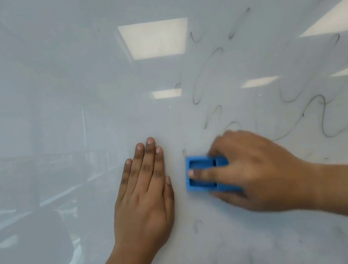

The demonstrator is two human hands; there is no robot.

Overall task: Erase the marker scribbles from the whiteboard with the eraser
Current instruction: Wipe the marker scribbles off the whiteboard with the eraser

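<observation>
A glossy whiteboard (49,106) fills the whole view. Black marker scribbles (322,116) loop across its right half, from the top right down to beside my right hand; a small stray mark (196,226) sits lower, near the middle. My right hand (255,171) is shut on a blue eraser (200,173) and presses it flat on the board; the hand is motion-blurred. My left hand (144,194) lies flat on the board just left of the eraser, fingers straight and together, holding nothing.
The left half of the whiteboard bears no marks and mirrors ceiling light panels (155,38) and a room. Faint grey smudges (246,255) of wiped ink show below my right forearm.
</observation>
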